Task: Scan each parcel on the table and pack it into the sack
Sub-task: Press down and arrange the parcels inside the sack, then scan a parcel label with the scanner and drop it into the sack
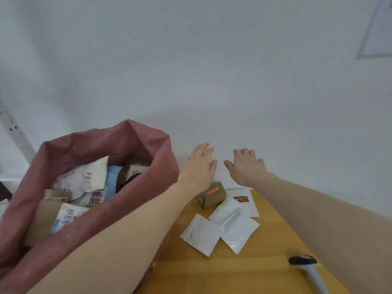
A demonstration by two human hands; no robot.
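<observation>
A dusky red sack [70, 151] stands open at the left, holding several parcels. On the wooden table [244, 270] lie a small brown box [212, 196] with a red scan light on its top, three white padded envelopes [202, 234] and a white envelope with red print [246, 200]. My left hand [200, 164] and my right hand [247, 166] reach out above the far end of the table, past the box, fingers straight, holding nothing. A grey scanner [308, 270] lies near my right forearm.
A white wall runs behind the table. A white metal bracket [14, 132] leans at the far left, and a framed sheet [377, 30] hangs at the upper right. The sack's right wall sits close to my left forearm.
</observation>
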